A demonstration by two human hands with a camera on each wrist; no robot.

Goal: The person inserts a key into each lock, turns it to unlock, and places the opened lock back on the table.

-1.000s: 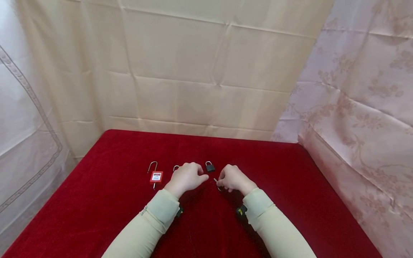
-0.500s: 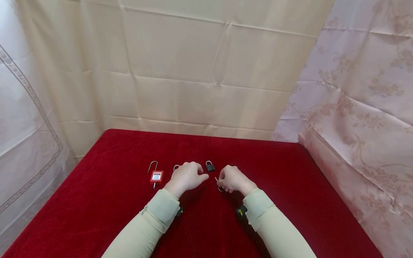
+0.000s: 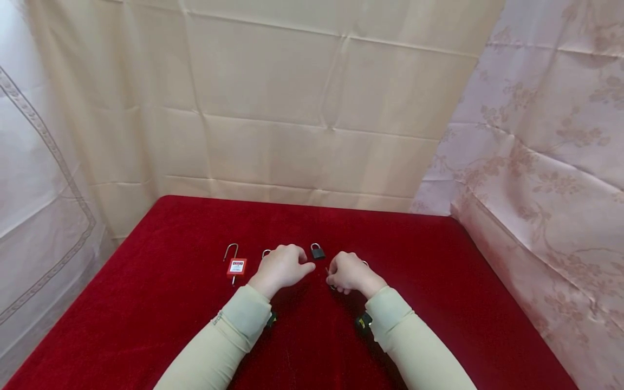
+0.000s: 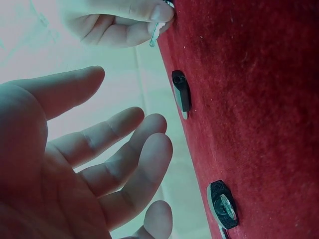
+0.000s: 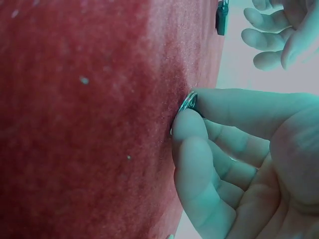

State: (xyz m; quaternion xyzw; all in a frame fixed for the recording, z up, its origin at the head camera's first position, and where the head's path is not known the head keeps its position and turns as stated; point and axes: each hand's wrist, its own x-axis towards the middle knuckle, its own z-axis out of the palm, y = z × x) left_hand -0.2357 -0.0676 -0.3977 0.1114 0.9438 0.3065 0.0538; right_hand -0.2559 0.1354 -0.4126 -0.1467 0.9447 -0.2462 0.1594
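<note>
My right hand [image 3: 346,272] pinches a small key [image 4: 157,34] between thumb and fingers, low over the red cloth. The key's metal ring [image 5: 188,102] shows at the fingertips in the right wrist view. Just beyond the two hands lies a small dark padlock [image 3: 318,252], its shackle pointing away. My left hand [image 3: 284,269] is held over the cloth with fingers loosely bent and nothing in them. Behind it, a second padlock shows only its shackle [image 3: 265,253] in the head view; in the left wrist view a black padlock [image 4: 223,205] lies below the left fingers.
A red padlock [image 3: 236,267] with a white label lies at the left, its long shackle up and a key at its lower end. A curved metal piece [image 3: 364,263] peeks out behind the right hand. Red cloth [image 3: 414,325] covers the table, with curtains [image 3: 312,108] around it.
My right hand has dipped and turned slightly, hiding more of the key and ring. The curved metal piece behind it has come into sight. My left hand stays in place.
</note>
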